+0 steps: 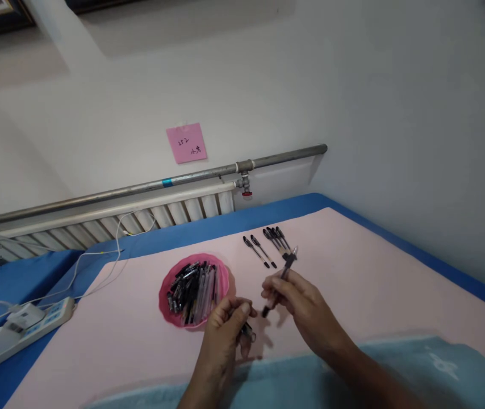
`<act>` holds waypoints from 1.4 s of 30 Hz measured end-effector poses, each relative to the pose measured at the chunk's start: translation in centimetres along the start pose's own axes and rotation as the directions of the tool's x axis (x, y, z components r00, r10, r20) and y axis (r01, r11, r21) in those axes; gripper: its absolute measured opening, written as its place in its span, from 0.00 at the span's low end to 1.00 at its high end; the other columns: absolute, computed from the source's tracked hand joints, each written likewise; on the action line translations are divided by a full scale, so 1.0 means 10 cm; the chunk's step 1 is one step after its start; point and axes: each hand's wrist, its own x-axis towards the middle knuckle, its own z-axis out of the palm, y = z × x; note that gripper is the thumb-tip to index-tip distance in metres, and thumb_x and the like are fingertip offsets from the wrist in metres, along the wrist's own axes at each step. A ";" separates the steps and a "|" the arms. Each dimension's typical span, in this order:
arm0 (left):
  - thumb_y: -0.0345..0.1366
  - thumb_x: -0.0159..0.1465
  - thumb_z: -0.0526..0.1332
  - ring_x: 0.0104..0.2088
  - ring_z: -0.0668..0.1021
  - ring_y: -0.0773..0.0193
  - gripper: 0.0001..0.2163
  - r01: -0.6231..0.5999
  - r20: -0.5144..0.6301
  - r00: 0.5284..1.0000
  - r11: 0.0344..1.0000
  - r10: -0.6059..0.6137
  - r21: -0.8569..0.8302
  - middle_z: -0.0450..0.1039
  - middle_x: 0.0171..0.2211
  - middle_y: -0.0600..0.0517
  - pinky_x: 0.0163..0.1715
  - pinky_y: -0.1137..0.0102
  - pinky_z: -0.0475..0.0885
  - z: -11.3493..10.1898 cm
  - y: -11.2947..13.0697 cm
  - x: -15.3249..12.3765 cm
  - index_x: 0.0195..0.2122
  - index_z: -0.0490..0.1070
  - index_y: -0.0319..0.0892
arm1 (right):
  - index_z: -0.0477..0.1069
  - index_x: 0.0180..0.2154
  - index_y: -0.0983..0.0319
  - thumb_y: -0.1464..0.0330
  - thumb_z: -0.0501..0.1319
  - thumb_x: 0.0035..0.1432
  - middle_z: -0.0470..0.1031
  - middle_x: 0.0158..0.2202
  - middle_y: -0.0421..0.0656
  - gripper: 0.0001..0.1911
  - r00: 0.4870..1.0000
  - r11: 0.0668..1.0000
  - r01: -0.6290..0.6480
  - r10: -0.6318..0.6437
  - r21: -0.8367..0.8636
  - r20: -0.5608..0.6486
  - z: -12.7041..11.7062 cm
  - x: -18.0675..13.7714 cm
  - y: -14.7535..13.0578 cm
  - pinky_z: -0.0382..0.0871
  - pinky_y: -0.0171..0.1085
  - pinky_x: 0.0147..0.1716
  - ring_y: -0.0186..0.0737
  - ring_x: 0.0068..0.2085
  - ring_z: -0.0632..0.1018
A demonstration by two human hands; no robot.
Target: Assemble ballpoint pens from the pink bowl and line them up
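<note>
My right hand pinches a black pen, tilted, its clear tip end up and its dark other end pointing down toward my left hand. In my curled left hand is a short dark piece with a clear end, which looks like a pen cap; my fingers hide part of it. Left of my hands, a pink bowl holds many black pen caps and clear pen barrels. Beyond my right hand lie several assembled black pens in two groups.
A pink sheet covers the blue table. At the left lies a power strip with white plugs and cables. Behind the table are a radiator, a metal pipe and a wall with a pink note.
</note>
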 end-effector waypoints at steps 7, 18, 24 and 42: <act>0.48 0.55 0.60 0.13 0.62 0.78 0.14 -0.182 -0.109 0.977 0.983 0.184 0.034 0.67 0.23 0.58 0.11 0.79 0.56 -0.10 0.03 0.05 0.31 0.68 0.40 | 0.63 0.24 0.59 0.66 0.57 0.54 0.61 0.21 0.34 0.08 0.981 0.945 0.039 0.026 -0.324 0.193 0.18 -0.17 -0.02 0.55 0.31 0.22 0.31 0.23 0.62; 0.43 0.53 0.64 0.22 0.73 0.71 0.16 -0.145 0.003 0.989 0.956 0.150 -0.257 0.73 0.31 0.52 0.22 0.74 0.66 -0.09 0.13 0.01 0.40 0.72 0.40 | 0.63 0.25 0.59 0.64 0.58 0.52 0.51 0.13 0.27 0.07 0.933 0.949 -0.316 0.309 0.011 0.183 0.31 -0.17 0.17 0.39 0.29 0.14 0.24 0.14 0.48; 0.38 0.53 0.66 0.24 0.74 0.70 0.13 -0.075 0.106 0.989 0.962 0.107 -0.262 0.75 0.32 0.49 0.24 0.74 0.66 -0.14 0.11 0.02 0.38 0.74 0.38 | 0.62 0.27 0.62 0.64 0.63 0.47 0.60 0.19 0.31 0.11 0.860 0.832 -0.496 0.430 0.249 0.275 0.31 -0.15 0.22 0.35 0.27 0.14 0.21 0.15 0.49; 0.36 0.57 0.62 0.21 0.72 0.71 0.11 -0.049 0.166 0.982 0.969 0.091 -0.241 0.74 0.28 0.50 0.22 0.75 0.64 -0.20 0.14 0.04 0.38 0.75 0.36 | 0.63 0.26 0.61 0.61 0.61 0.48 0.52 0.15 0.28 0.11 0.869 0.886 -0.446 0.395 0.125 0.297 0.33 -0.17 0.25 0.36 0.27 0.13 0.22 0.14 0.47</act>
